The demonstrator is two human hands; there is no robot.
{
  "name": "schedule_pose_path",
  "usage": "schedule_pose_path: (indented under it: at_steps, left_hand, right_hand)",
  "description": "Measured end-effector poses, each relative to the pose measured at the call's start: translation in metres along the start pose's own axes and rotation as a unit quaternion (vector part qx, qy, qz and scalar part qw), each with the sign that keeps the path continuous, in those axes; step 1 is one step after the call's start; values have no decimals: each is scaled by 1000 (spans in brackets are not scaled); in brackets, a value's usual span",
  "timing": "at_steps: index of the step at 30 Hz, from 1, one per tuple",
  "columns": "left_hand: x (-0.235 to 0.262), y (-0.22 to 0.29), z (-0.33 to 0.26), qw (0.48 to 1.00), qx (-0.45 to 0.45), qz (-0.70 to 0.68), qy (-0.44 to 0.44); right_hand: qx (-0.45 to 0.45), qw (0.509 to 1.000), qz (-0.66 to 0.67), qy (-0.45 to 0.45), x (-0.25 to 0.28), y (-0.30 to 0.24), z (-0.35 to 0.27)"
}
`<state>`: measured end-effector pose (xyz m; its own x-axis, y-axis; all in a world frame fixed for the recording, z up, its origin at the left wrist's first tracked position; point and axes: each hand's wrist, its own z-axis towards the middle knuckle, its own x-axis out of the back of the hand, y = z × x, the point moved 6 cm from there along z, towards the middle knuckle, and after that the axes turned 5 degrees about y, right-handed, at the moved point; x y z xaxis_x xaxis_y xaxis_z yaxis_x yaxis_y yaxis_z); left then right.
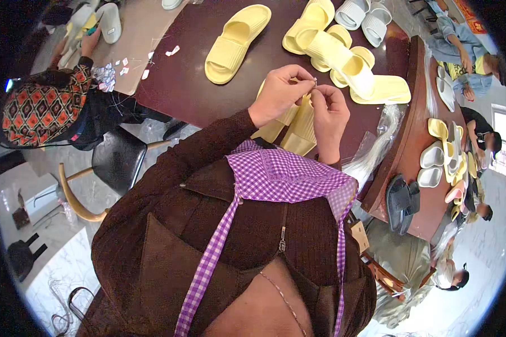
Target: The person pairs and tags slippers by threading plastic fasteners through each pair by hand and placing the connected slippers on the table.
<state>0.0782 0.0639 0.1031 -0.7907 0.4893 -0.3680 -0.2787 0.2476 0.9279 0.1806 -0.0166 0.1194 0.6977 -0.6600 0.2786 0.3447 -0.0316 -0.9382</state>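
While both hands meet above the near edge of the tabletop (208, 95), the left hand (278, 92) and the right hand (329, 112) work on a pair of yellow slippers (298, 126) held directly beneath the fingers. The left fingers (301, 76) are closed in a pinch on a very small item at the tips; it is too small to identify. The right fingers (320, 95) are curled shut against the same spot, touching the left fingertips. The pair lies under and between the two hands, partly hidden by them.

Progress, as a judgement: the pair in hand is mid-process, since the pinch sits at its top edge and has not let go. Beyond the fingers, a single yellow slipper (236, 42) and a pile of yellow slippers (343, 59) lie loose on the tabletop; whether these are finished cannot be told.

Orientation: the long axis of the held pair runs from the fingertips down toward the person's body, tilted slightly left. Which end is the toe cannot be told.
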Motion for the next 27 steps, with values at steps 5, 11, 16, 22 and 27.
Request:
schedule_pose_path:
  at_steps: [5,11,16,22,27]
  left_hand:
    - [0,0,-1,1000,-12,5,-7]
    - [1,-1,-2,999,-8,36,-1]
    - [0,-3,0,999,-22,49,-5]
    - [3,-8,2,997,-46,61,-18]
    - [3,-7,1,987,-135,90,-5]
  right_hand:
    - [0,1000,16,0,-1,2,0]
    - [10,1000,11,1,0,-2,-1]
    - [8,1000,4,2,0,0,0]
    - [4,1000,-2,0,1,2,0]
    - [-11,1000,4,-9,0,2,0]
